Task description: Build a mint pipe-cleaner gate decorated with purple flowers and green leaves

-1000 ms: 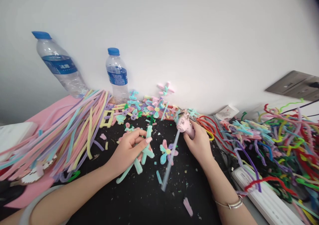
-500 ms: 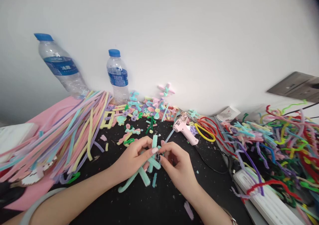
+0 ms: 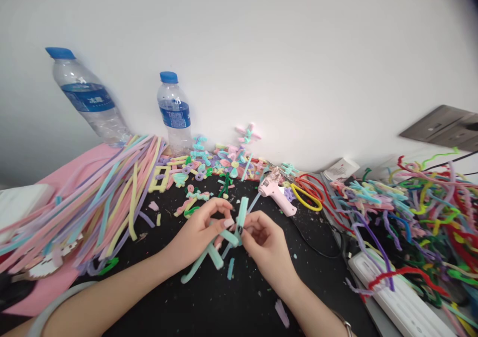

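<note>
So both hands are up off the middle of the black bench (image 3: 209,307), working on the same bit of mint-green fuzzy stems (image 3: 213,255). The left hand (image 3: 199,232) has its grip nearly closed, thumb and fingertips pinching the crossed stems, with a couple of ends poking out below toward the near edge. The right hand (image 3: 267,242) is pinching too, thumb against fingers on the upright mint strip (image 3: 242,212) — the two grips are just beside each other, can't tell if they touch. There's bare black surface on the near side of the hands, just a short blue piece (image 3: 230,268) and a lilac scrap (image 3: 282,313) lying there, plus tiny bits of fluff. The pink glue gun (image 3: 276,192) lies beyond the right hand, nozzle end toward the far edge, near the yellow loop (image 3: 306,197). The far edge is crowded — small fuzzy flowers and shapes (image 3: 234,165), then the wall. Left side's taken up by a big bundle of pastel stems (image 3: 108,197), right side by a white power strip (image 3: 396,294) and a messy pile of coloured stems (image 3: 418,217), so the roomiest patch is the near middle.
</note>
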`<act>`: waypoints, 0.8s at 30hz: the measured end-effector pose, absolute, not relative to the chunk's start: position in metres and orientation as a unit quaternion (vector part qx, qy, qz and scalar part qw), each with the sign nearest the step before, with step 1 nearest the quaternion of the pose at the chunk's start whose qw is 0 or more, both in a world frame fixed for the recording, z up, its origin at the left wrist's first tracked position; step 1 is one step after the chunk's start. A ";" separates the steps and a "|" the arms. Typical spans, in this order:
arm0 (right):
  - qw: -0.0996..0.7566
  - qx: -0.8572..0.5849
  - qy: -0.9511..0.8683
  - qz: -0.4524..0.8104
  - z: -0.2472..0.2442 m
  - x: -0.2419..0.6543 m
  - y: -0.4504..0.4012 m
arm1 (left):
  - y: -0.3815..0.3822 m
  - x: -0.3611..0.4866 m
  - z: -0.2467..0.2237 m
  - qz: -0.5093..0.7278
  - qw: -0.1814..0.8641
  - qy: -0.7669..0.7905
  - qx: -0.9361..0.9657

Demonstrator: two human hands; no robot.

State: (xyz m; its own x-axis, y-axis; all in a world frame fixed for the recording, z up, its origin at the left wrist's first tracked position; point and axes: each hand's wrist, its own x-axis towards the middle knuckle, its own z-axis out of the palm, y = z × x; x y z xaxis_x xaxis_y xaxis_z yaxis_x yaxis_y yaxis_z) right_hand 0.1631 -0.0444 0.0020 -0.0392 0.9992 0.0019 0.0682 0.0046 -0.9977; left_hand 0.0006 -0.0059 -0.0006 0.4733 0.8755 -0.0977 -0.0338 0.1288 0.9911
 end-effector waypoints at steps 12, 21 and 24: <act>0.524 -0.549 -0.441 0.479 0.003 0.183 -0.033 | 0.008 -0.008 -0.008 0.415 0.632 0.442 0.482; 0.517 -0.554 -0.490 0.431 0.000 0.184 -0.037 | 0.011 -0.014 -0.001 0.440 0.615 0.431 0.493; 0.519 -0.553 -0.500 0.417 0.000 0.185 -0.038 | 0.010 -0.016 0.005 0.443 0.552 0.440 0.552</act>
